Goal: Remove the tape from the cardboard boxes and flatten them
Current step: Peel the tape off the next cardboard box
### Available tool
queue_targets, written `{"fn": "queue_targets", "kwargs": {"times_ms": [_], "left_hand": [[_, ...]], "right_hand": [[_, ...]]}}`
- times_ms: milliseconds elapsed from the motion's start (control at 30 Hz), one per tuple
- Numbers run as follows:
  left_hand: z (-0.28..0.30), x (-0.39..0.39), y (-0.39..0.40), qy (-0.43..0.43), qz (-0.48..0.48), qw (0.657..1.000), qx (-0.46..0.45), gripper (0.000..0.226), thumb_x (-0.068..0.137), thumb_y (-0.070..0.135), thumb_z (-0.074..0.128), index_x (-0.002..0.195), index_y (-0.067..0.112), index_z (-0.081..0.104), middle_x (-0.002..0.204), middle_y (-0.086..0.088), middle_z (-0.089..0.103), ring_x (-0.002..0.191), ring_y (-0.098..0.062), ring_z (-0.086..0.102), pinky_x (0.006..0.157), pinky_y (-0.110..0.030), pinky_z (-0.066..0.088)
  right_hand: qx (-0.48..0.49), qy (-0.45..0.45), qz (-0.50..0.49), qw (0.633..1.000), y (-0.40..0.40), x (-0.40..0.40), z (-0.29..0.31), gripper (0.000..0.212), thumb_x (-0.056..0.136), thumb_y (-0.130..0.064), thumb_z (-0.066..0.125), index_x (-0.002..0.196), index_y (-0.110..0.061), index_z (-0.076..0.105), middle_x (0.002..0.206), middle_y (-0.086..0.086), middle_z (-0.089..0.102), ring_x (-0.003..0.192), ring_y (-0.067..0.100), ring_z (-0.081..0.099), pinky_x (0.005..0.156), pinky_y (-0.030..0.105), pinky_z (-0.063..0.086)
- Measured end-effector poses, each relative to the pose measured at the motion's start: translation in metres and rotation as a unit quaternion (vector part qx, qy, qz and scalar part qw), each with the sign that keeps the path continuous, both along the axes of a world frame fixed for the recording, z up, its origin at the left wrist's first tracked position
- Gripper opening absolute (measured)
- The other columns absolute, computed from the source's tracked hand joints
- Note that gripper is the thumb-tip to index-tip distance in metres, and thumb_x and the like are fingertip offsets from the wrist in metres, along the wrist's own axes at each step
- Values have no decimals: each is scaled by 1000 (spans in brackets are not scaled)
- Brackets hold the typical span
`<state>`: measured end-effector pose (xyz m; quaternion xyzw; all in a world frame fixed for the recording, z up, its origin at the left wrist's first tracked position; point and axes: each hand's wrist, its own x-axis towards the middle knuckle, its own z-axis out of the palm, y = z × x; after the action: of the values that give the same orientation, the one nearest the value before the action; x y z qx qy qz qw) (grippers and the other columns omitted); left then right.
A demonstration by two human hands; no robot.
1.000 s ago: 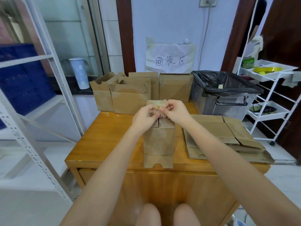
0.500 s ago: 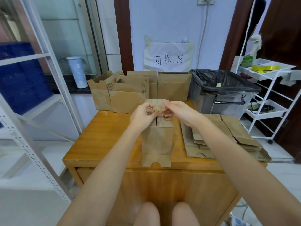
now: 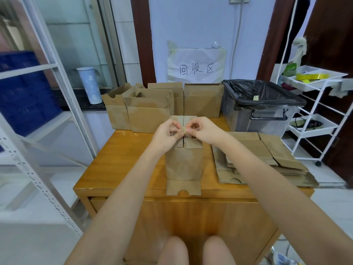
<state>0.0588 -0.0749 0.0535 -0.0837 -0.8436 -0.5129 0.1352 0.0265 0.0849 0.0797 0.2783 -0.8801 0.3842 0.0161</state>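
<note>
Both hands were up over the middle of the wooden table [image 3: 122, 159], and they met right at the same spot: the left hand [image 3: 166, 133] and the right hand [image 3: 202, 131] each had fingers curled in, pinching a small crumpled piece of tape [image 3: 183, 129] between them. That tape sat just above the far flaps of a flattened cardboard box [image 3: 183, 163], which lay flat on the table straight ahead of the person, its near flap with a half-round notch reaching the table's front edge. Whether the tape was free of the box or joined to it, I could not tell; the fingers hid that. To the right of that box, a stack of flattened boxes [image 3: 267, 155] rested on the table, fanned out and hanging a little past the right edge. Along the back of the table stood a row of upright cardboard boxes [image 3: 152, 111], some with their tops open. Beside them at the right rear was a grey bin [image 3: 257, 119] lined with a black bag. On the wall behind hung a paper sign [image 3: 196, 66] with handwritten characters.
</note>
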Motion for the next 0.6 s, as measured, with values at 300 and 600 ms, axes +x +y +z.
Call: {"fn": "queue_targets", "kwargs": {"times_ms": [300, 600], "left_hand": [[3, 5, 0, -12, -21, 999, 24, 25, 93, 24, 61, 115, 10, 62, 85, 8, 71, 76, 9, 59, 68, -3, 42], [0, -1, 2, 27, 14, 999, -27, 12, 92, 8, 60, 91, 19, 59, 82, 4, 69, 89, -15, 66, 82, -26, 46]], "right_hand": [[5, 5, -56, 998, -4, -9, -6, 2, 92, -15, 61, 92, -13, 61, 83, -2, 60, 76, 11, 55, 71, 23, 45], [-105, -80, -9, 991, 5, -1, -2, 21, 93, -29, 61, 90, -10, 66, 86, 3, 62, 78, 11, 58, 78, 28, 51]]}}
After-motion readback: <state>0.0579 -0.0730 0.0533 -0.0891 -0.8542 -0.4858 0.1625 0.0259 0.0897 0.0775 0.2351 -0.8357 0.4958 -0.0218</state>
